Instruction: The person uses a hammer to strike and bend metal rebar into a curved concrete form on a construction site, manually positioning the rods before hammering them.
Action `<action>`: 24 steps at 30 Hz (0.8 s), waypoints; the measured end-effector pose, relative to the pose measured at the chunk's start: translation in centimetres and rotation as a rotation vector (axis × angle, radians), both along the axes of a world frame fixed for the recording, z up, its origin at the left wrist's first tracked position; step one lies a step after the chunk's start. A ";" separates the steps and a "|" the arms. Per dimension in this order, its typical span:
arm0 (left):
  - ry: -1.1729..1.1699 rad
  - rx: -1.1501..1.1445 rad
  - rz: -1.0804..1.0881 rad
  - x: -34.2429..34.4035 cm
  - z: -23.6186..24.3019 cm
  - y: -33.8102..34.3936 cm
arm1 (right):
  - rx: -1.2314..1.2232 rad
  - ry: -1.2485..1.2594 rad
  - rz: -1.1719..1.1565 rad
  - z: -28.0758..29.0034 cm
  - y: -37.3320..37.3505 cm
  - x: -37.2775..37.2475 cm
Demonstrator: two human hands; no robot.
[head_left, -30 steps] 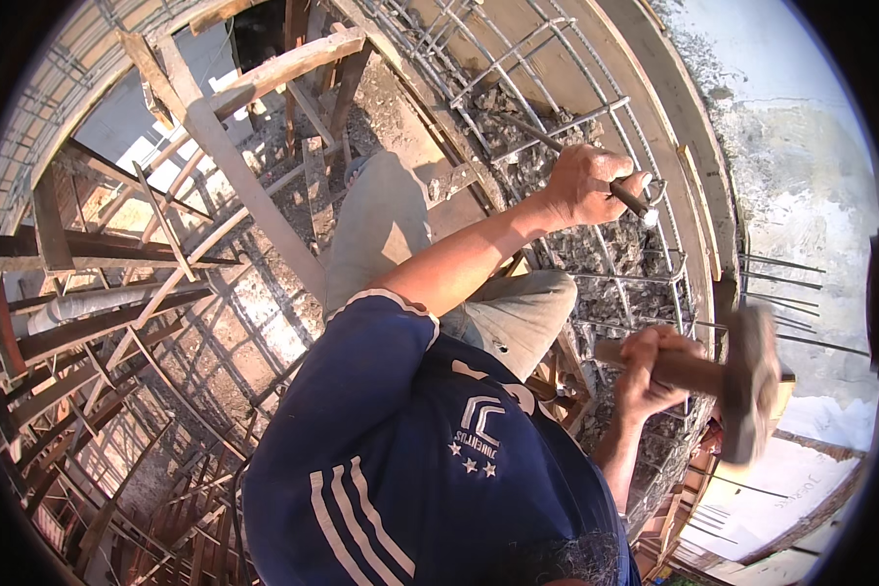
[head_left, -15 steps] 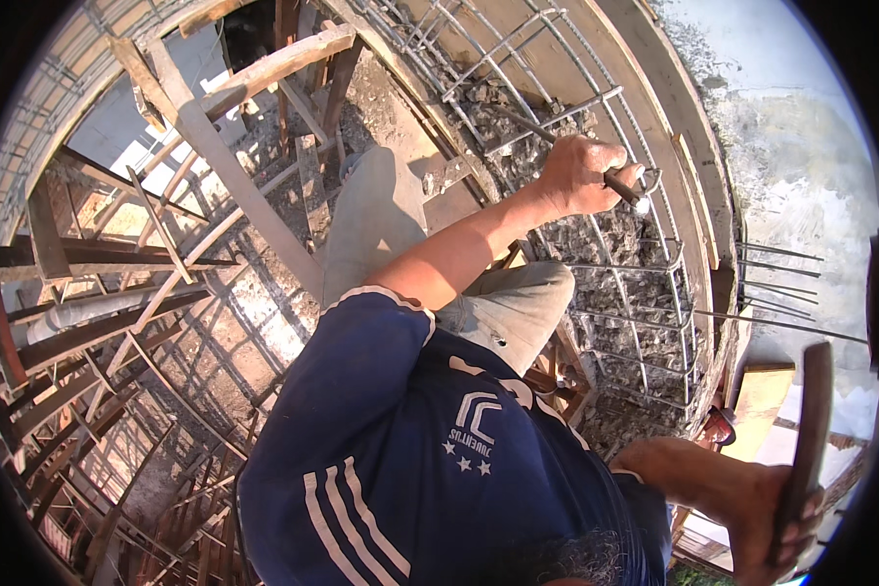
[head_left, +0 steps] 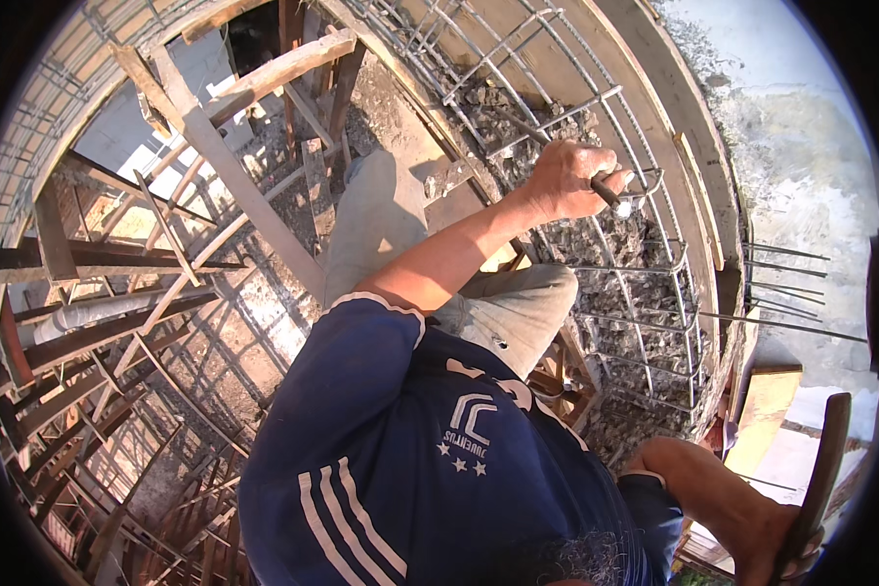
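Note:
My left hand is closed round a dark metal chisel bar, whose near end pokes out past my thumb. The bar slants into the steel rebar cage, over broken, rubbly concrete. Down at the lower right, my right hand is partly in shadow, its fingers wrapped round the hammer's dark handle, held out away from the cage. The hammer's head cannot be made out. My bent knees show beside the cage, in pale trousers.
Wooden scaffold beams and props fill the left, above a littered floor. Curved board formwork runs outside the cage. A pale wall with protruding bars stands at right, and a yellowish board lies below them.
The hammer has swung from beside the cage down and outward to the lower right, its head leaving sight. My left hand has shifted slightly leftward with the chisel.

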State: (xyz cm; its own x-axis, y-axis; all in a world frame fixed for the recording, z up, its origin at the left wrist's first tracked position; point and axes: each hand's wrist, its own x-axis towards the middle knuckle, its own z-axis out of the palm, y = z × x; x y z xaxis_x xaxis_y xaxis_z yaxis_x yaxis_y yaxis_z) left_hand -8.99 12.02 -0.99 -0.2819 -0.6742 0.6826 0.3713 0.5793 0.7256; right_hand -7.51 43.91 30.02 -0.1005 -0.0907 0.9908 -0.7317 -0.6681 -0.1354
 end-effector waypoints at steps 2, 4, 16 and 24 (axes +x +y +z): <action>0.075 0.007 -0.035 -0.5 -0.2 0.5 | 0.211 -0.102 -0.159 -10.7 -4.3 0.3; 0.120 -0.008 -0.063 -0.2 -0.6 0.5 | 0.863 -0.365 -0.312 -22.7 -6.9 -1.1; -0.371 -0.428 -0.741 6.5 1.9 0.4 | 1.600 -1.132 -0.389 -36.8 4.7 -2.2; -0.241 -0.439 -0.585 6.1 -2.9 3.6 | 1.586 -1.354 -0.241 -40.7 3.8 -1.7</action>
State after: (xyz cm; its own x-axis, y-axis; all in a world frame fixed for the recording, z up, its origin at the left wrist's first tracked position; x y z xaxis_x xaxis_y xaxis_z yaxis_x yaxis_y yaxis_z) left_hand -2.87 15.65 -3.90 -0.6840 -0.0512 0.7277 0.5668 0.5906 0.5743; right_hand -9.21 47.66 -10.71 -0.6595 -0.4636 -0.5917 0.2570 0.6007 -0.7571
